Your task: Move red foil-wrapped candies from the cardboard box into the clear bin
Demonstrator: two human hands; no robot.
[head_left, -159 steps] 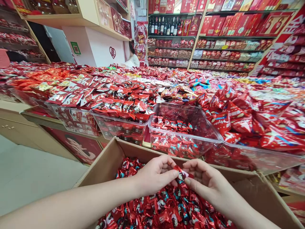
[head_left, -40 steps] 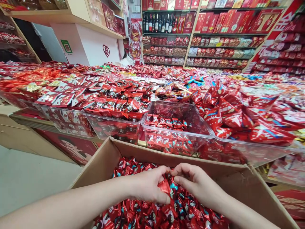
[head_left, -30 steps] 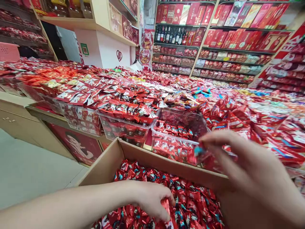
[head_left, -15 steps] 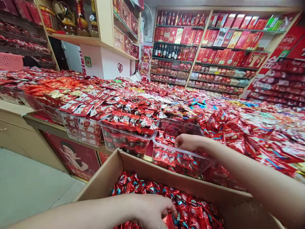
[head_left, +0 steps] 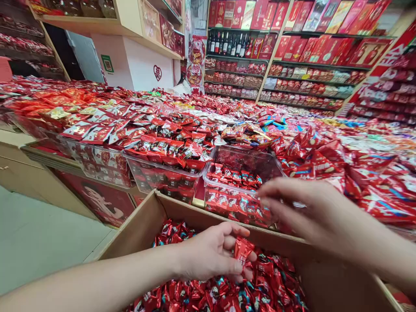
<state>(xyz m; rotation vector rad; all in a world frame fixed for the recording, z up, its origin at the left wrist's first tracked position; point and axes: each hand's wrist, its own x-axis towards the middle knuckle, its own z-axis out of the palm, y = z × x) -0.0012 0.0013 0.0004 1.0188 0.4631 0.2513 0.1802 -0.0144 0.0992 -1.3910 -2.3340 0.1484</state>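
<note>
Right hand (head_left: 308, 210) blurred, partly hiding bin (head_left: 255, 161); left hand (head_left: 212, 251) holding candy (head_left: 242, 250).

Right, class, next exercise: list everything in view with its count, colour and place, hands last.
Cardboard box: one, brown, bottom centre.
Loose sweets: uncountable, mostly red, inside the box.
Held sweet: one, red, above the loose sweets.
Clear bins: several, transparent, in a row beyond the box.
Packets: uncountable, mostly red, in and beyond the bins.
Shelves: several, pale uprights, at the back.
Bottles: several, dark, on a shelf.
Gift boxes: many, mostly red, on shelves.
Heart: one, dark red, on a white wall.
Sign: one, green, left of the heart.
Left hand: one, bare, fingers holding the sweet.
Right hand: one, bare, blurred, right of centre.
</note>
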